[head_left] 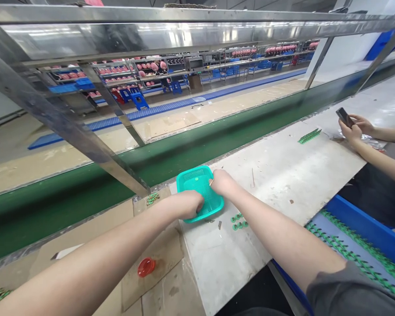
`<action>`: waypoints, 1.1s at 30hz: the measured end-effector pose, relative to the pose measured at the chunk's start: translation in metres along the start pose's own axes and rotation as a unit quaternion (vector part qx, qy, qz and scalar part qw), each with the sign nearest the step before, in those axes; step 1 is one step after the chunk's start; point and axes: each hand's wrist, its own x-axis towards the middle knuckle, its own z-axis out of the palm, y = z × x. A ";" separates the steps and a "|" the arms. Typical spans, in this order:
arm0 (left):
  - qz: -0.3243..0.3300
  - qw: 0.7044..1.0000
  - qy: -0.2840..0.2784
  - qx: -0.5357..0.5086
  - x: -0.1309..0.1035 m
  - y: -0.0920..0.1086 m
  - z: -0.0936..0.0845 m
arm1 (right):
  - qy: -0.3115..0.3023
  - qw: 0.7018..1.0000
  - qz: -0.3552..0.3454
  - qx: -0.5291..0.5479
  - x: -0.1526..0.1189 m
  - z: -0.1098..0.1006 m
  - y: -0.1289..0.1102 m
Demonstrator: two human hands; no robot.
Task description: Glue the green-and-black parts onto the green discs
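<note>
The basket (198,187) on the bench (230,259) is showing smooth turquoise plastic, perforated into fine mesh along its far wall. The beam (184,37) above the bench's far edge is gleaming as polished metal, streaked with reflections. Beside that edge, the belt (171,162) is looking smooth and green, with a soft sheen. Brown cardboard (161,259) is lying matt and stained at the near-left part, under a glossy, translucent red dish (146,267). The sleeve (352,285) is showing matt grey cloth.

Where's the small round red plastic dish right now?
Head view, lower left of centre: the red dish sits on brown cardboard, beside the left forearm and nearer the body than the teal plastic basket.
</note>
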 end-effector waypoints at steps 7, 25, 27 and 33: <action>0.013 0.999 -0.001 -0.040 -0.002 -0.005 -0.009 | -0.034 0.999 0.018 -0.008 -0.005 -0.005 -0.005; -0.067 0.964 0.214 -0.141 -0.078 0.022 0.072 | -0.108 0.975 -0.189 -0.043 -0.030 -0.031 -0.031; -0.071 0.969 0.214 -0.097 -0.062 0.006 0.039 | -0.101 0.977 -0.177 -0.057 -0.024 -0.032 -0.035; -0.037 0.997 0.064 -0.001 -0.014 0.000 -0.001 | -0.076 0.983 -0.139 -0.088 0.001 -0.039 -0.041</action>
